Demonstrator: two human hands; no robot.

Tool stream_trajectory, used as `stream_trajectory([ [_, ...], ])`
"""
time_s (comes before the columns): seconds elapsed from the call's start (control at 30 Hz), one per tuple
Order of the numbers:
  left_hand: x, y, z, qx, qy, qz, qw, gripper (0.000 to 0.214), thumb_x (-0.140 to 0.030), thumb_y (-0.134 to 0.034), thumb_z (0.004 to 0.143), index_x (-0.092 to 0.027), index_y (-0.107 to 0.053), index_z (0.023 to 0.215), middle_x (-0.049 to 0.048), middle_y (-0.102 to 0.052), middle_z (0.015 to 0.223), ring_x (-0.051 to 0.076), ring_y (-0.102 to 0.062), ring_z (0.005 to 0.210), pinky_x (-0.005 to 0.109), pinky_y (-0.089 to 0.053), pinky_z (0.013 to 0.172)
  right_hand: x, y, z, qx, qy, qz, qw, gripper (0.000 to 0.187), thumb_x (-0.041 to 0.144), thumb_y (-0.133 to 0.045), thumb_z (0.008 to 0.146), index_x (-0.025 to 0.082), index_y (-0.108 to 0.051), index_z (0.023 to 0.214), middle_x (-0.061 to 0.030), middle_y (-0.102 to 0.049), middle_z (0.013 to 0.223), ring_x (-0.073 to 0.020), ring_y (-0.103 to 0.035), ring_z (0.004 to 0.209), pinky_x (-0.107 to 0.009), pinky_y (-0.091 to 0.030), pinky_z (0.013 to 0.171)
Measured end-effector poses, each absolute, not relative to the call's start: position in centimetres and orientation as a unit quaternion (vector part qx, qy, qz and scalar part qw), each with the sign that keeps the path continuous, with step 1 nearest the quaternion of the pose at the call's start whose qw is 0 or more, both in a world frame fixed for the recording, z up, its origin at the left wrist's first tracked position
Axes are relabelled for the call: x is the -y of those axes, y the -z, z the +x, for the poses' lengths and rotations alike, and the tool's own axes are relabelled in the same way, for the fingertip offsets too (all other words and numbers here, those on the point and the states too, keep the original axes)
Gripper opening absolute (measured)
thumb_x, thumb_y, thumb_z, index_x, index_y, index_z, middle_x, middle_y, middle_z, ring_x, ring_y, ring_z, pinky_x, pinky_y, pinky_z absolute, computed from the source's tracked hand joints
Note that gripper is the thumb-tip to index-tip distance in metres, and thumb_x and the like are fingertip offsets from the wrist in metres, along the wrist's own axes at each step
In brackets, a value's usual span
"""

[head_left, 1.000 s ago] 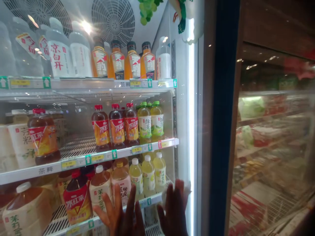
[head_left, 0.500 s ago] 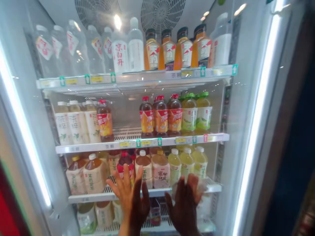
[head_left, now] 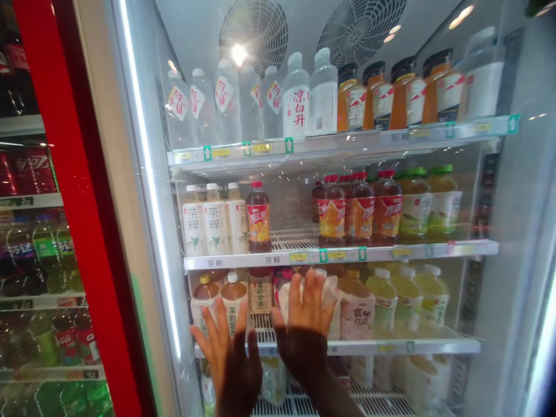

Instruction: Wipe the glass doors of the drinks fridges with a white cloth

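Both my hands lie against the glass door [head_left: 516,243] of a drinks cooler, low in the view. My left hand [head_left: 230,359] is flat on the glass with its fingers spread and holds nothing. Just to its right, my right hand [head_left: 306,327] presses a thin white cloth [head_left: 330,289] onto the glass, fingers stretched upward; the cloth sticks out beside the fingertips. Behind the hands, on the third shelf [head_left: 391,346], stand tea bottles [head_left: 232,298] and pale yellow drink bottles [head_left: 406,301].
The top shelf holds water bottles [head_left: 297,98] and orange bottles [head_left: 377,98]. The second shelf holds red-capped iced tea [head_left: 360,208]. A lit strip [head_left: 145,174] runs down the door's left edge. A red-framed cooler [head_left: 65,174] with soda bottles stands to the left.
The view has swung left, bringing the red-framed cooler into sight. Both hands slid left across the glass, and the right hand with the cloth moved up to the third shelf's bottles.
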State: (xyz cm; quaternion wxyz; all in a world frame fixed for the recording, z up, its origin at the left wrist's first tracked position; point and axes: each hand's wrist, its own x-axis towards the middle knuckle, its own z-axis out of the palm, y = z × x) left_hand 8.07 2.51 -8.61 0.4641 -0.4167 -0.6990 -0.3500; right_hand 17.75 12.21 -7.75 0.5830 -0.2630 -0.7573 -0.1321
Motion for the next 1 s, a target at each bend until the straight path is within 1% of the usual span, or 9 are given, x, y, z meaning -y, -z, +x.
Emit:
stream_trajectory([
  [0.1, -1.3, 7.9, 5.8, 0.691, 0.331, -0.450, 0.459, 0.072, -0.014, -0.054, 0.092, -0.032, -0.030, 0.157, 0.0160, -0.016, 0.169, 0.045, -0.013, 0.155, 0.082, -0.022, 0.113, -11.9, 6.2, 16.5, 0.732, 0.181, -0.282, 0.593, 0.081, 0.037, -0.047, 0.100, 0.011, -0.005, 0.164, -0.0209, -0.013, 0.169, -0.0464, -0.017, 0.155, -0.077, -0.022, 0.116],
  [0.2, -0.7, 6.4, 4.2, 0.666, 0.313, -0.491, 0.466, 0.066, -0.018, -0.056, 0.092, -0.031, -0.036, 0.154, 0.0147, -0.020, 0.167, 0.045, -0.017, 0.154, 0.081, -0.019, 0.116, -11.5, 6.6, 16.0, 0.768, 0.200, -0.253, 0.554, 0.080, 0.043, -0.044, 0.102, 0.012, -0.005, 0.164, -0.0207, -0.012, 0.169, -0.0418, -0.011, 0.157, -0.075, -0.017, 0.119],
  [0.43, -1.6, 1.9, 4.0, 0.608, 0.387, -0.494, 0.485, 0.074, -0.016, -0.051, 0.094, -0.035, -0.020, 0.158, 0.0059, -0.009, 0.171, 0.035, -0.005, 0.158, 0.072, -0.004, 0.123, -10.4, -1.3, 14.1, 0.754, 0.171, -0.243, 0.586, 0.072, 0.025, -0.033, 0.104, 0.022, 0.008, 0.163, -0.0113, -0.008, 0.172, -0.0311, -0.004, 0.159, -0.072, -0.009, 0.123],
  [0.57, -1.0, 1.7, 3.8, 0.599, 0.408, -0.487, 0.487, 0.071, -0.015, -0.047, 0.096, -0.034, -0.021, 0.159, 0.0071, -0.011, 0.171, 0.033, -0.006, 0.159, 0.070, -0.004, 0.125, -9.5, 1.5, 14.4, 0.761, 0.176, -0.239, 0.576, 0.069, 0.014, -0.031, 0.102, 0.019, -0.004, 0.164, -0.0089, -0.005, 0.172, -0.0270, -0.002, 0.160, -0.064, -0.006, 0.126],
  [0.67, -0.6, 1.8, 2.9, 0.591, 0.409, -0.491, 0.493, 0.072, -0.015, -0.046, 0.095, -0.034, -0.020, 0.159, 0.0072, -0.013, 0.171, 0.033, -0.008, 0.159, 0.070, -0.002, 0.125, -10.7, 1.4, 15.2, 0.777, 0.236, -0.185, 0.553, 0.065, 0.027, -0.037, 0.104, 0.023, -0.012, 0.164, -0.0064, -0.003, 0.173, -0.0285, -0.003, 0.160, -0.063, -0.001, 0.126],
  [0.73, -0.6, 1.4, 2.1, 0.578, 0.405, -0.495, 0.506, 0.073, -0.016, -0.046, 0.095, -0.035, -0.020, 0.160, 0.0056, -0.013, 0.171, 0.032, -0.007, 0.159, 0.068, 0.002, 0.125, -12.2, -2.5, 15.7, 0.771, 0.242, -0.184, 0.559, 0.062, 0.040, -0.035, 0.106, 0.027, -0.015, 0.164, -0.0052, -0.001, 0.173, -0.0314, -0.002, 0.160, -0.067, -0.002, 0.125],
  [0.83, -1.0, 0.6, 1.3, 0.555, 0.399, -0.497, 0.535, 0.073, -0.017, -0.045, 0.095, -0.036, -0.019, 0.160, 0.0034, -0.011, 0.172, 0.030, -0.005, 0.159, 0.067, 0.005, 0.125, -13.9, -9.6, 16.7, 0.752, 0.250, -0.189, 0.580, 0.062, 0.048, -0.028, 0.107, 0.030, -0.009, 0.164, -0.0050, 0.002, 0.173, -0.0323, -0.001, 0.159, -0.070, -0.005, 0.123],
  [0.9, -1.4, 0.2, 1.2, 0.543, 0.398, -0.496, 0.549, 0.073, -0.017, -0.044, 0.094, -0.034, -0.018, 0.160, 0.0041, -0.010, 0.172, 0.030, -0.005, 0.159, 0.067, 0.004, 0.125, -14.3, -11.2, 17.4, 0.764, 0.286, -0.157, 0.556, 0.068, 0.055, -0.028, 0.106, 0.027, -0.007, 0.164, -0.0069, -0.004, 0.173, -0.0315, -0.004, 0.159, -0.068, -0.005, 0.124],
  [1.0, -2.1, -0.3, 1.8, 0.536, 0.398, -0.496, 0.554, 0.076, -0.016, -0.048, 0.092, -0.032, -0.019, 0.160, 0.0059, -0.011, 0.171, 0.032, -0.007, 0.159, 0.070, 0.000, 0.124, -14.5, -8.9, 19.0, 0.810, 0.373, -0.059, 0.448, 0.077, 0.065, -0.032, 0.102, 0.021, -0.016, 0.163, -0.0068, -0.021, 0.170, -0.0266, -0.012, 0.159, -0.059, 0.002, 0.128],
])
